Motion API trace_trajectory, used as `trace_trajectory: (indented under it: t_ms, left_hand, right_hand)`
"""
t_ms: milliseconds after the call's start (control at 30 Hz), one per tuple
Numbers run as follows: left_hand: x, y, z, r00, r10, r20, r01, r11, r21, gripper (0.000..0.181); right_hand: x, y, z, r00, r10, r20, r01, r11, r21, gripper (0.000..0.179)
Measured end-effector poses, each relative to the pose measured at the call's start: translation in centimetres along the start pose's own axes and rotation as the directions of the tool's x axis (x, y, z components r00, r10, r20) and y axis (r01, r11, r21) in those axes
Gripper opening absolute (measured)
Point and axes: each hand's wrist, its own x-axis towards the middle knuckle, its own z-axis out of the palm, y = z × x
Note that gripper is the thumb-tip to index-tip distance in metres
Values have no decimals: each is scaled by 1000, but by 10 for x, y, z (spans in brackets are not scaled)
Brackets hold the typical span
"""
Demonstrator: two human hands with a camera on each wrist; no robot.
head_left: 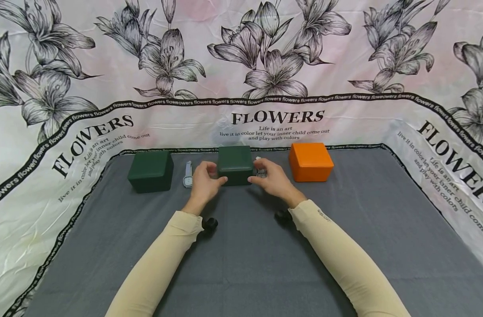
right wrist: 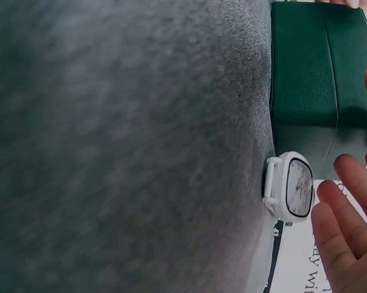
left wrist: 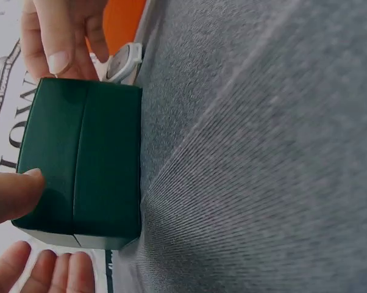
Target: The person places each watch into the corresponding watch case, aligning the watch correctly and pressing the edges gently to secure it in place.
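Note:
A closed dark green box [head_left: 235, 165] stands on the grey cloth between my two hands. My left hand [head_left: 205, 182] is at its left side; the thumb [left wrist: 16, 194] overlaps the box front in the left wrist view, and the loosely bent fingers show a gap from the side. On the right, my right hand [head_left: 276, 179] has its thumb by the front corner and fingers [right wrist: 348, 207] spread beside the box. Contact of either thumb with the box is unclear. A white watch [right wrist: 298, 188] lies by the right fingers, partly hidden in the head view.
Left of my left hand lies a light-blue watch [head_left: 188, 176]. Another green box [head_left: 150, 171] stands farther left, and an orange box [head_left: 310, 163] stands to the right. Behind them rises a flower-printed sheet [head_left: 277, 121]. Grey cloth [head_left: 233, 264] covers the table.

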Motion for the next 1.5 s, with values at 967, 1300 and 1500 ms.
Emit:
trace_trajectory:
  t_ms: [967, 1300, 1500]
  left_hand:
    - [-16, 8, 6, 997, -70, 42, 70, 997, 15, 40]
    - [-46, 13, 0, 995, -39, 89, 37, 999, 32, 39]
    - [-64, 13, -6, 993, -14, 119, 13, 1000, 4, 40]
  right_hand:
    - [-15, -18, 6, 996, 69, -48, -71, 996, -50, 35]
    - [-51, -26, 7, 997, 69, -33, -68, 997, 29, 37]
    - [-71, -34, 7, 997, 72, -24, -71, 997, 32, 37]
